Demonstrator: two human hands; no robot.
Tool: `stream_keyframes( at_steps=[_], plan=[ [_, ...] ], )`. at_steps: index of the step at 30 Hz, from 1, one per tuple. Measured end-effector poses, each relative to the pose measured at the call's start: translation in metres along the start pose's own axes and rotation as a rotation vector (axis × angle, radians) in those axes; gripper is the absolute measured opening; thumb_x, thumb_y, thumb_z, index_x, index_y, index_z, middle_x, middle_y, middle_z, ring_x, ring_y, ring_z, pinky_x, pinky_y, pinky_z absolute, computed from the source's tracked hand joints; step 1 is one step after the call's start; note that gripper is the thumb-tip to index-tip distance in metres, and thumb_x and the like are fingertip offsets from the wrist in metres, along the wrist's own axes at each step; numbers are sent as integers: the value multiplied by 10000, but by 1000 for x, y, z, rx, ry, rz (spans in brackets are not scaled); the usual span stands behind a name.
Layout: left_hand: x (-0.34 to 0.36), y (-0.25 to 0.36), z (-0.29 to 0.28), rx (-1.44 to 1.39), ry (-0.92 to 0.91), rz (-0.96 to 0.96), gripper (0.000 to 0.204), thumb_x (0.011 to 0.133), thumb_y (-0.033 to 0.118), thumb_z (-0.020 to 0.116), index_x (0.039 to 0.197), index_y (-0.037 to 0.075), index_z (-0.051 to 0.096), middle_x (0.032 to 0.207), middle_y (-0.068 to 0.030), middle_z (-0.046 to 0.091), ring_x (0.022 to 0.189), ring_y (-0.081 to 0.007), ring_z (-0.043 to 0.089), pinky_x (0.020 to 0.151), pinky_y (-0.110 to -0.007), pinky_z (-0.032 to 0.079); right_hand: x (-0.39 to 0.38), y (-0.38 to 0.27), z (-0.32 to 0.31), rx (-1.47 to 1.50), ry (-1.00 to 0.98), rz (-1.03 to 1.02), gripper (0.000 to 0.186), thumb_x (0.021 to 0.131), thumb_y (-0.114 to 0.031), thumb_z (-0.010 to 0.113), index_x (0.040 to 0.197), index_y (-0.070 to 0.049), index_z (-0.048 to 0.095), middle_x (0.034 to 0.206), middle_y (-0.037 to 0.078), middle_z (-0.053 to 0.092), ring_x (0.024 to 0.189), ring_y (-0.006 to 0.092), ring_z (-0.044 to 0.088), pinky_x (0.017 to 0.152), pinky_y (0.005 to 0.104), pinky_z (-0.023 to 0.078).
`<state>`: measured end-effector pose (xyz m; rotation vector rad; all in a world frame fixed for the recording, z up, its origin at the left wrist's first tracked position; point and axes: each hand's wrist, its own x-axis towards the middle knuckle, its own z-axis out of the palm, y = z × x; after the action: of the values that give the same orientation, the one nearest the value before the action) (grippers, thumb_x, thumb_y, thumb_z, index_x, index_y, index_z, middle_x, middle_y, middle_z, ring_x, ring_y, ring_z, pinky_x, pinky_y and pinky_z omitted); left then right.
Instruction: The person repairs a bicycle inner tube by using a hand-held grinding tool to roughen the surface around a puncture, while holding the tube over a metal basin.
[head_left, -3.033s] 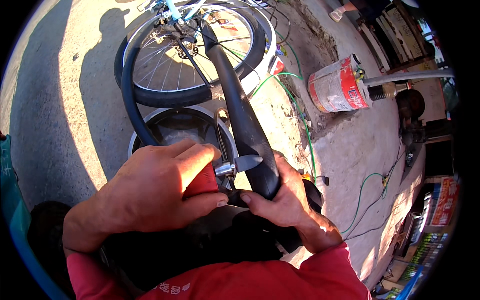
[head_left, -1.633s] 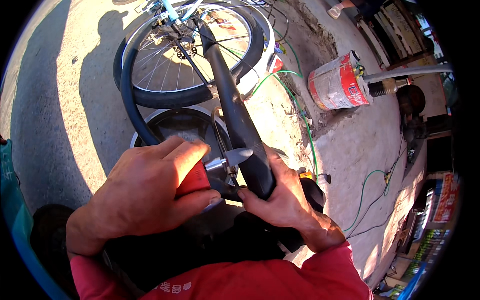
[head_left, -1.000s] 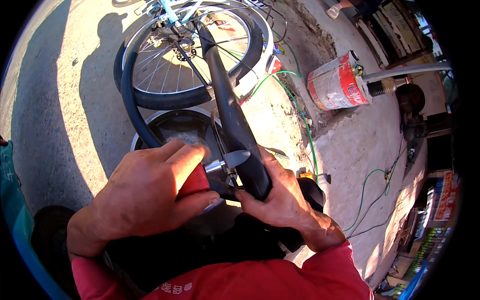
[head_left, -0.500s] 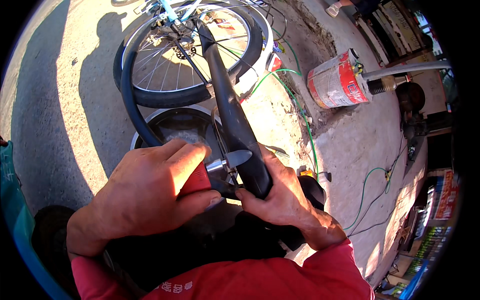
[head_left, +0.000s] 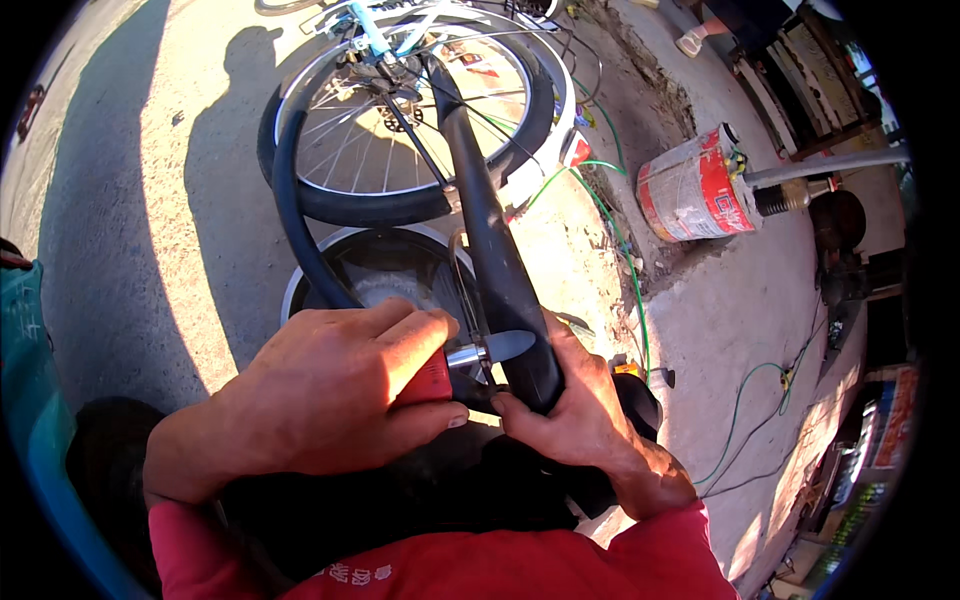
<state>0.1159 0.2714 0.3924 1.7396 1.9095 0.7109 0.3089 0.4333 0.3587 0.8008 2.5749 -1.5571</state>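
Note:
In my left hand [head_left: 310, 390] is a red handheld rotary grinder [head_left: 428, 382] with a silver shaft and a grey cone-shaped tip [head_left: 511, 346]. The fingers wrap round its body. The tip lies over the black inner tube [head_left: 488, 235], close to where my right hand [head_left: 575, 415] grips it. Right thumb and fingers hold the tube from opposite sides, with a bend of it between them. The tube loops up to a bicycle wheel [head_left: 405, 190]. Whether the tip presses on the rubber I cannot tell.
Beneath the tube sits a round, dark basin with a pale rim [head_left: 292, 290]. A red-and-white bucket [head_left: 690, 190] lies to the right, with a grey pipe [head_left: 830, 165] by it. A green cord [head_left: 637, 280] runs along the ground. Teal material [head_left: 30, 350] is at far left.
The whole view has shifted, so the scene sits slightly lower and farther right. Both hands keep their holds, and the grinder tip stays at the same part of the tube.

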Motion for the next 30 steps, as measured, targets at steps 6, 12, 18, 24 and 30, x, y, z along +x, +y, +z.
stream_keyframes(
  at_steps=[6, 12, 18, 24, 30],
  plan=[
    [9, -28, 17, -180, 74, 93, 607, 896, 411, 762, 1292, -9, 571, 1075, -198, 662, 909, -393, 701, 754, -432, 578, -10, 25, 13, 277, 173, -35, 755, 716, -36, 773, 1409, 38, 483, 1204, 116, 661, 1131, 185, 622, 1017, 349, 476],
    [7, -14, -4, -132, 18, -94, 630, 891, 411, 760, 1331, 12, 550, 1160, -182, 652, 1018, -386, 686, 858, -428, 556, -4, 19, 7, 320, 142, -80, 753, 726, -52, 770, 1412, 46, 476, 1240, 112, 646, 1143, 170, 604, 1017, 327, 464],
    [13, -19, -4, -143, 42, -44, 618, 886, 401, 760, 1320, 12, 553, 1145, -181, 654, 1018, -378, 684, 859, -428, 554, -2, 18, 1, 309, 163, -76, 760, 713, -65, 770, 1411, 36, 485, 1201, 99, 654, 1118, 168, 609, 1016, 331, 462],
    [11, -17, -7, -163, -16, -76, 587, 900, 381, 727, 1288, -18, 541, 1180, -231, 643, 1073, -427, 653, 912, -468, 526, -4, 8, -1, 317, 149, 0, 746, 718, -77, 771, 1402, 40, 496, 1191, 97, 657, 1103, 170, 607, 1010, 327, 462],
    [10, -19, -8, -166, -24, -87, 601, 894, 392, 729, 1290, -21, 544, 1193, -238, 644, 1089, -426, 650, 926, -465, 526, -1, 18, 5, 398, 179, -77, 733, 715, -87, 774, 1385, 52, 508, 1177, 87, 654, 1095, 157, 597, 998, 319, 461]
  ],
)
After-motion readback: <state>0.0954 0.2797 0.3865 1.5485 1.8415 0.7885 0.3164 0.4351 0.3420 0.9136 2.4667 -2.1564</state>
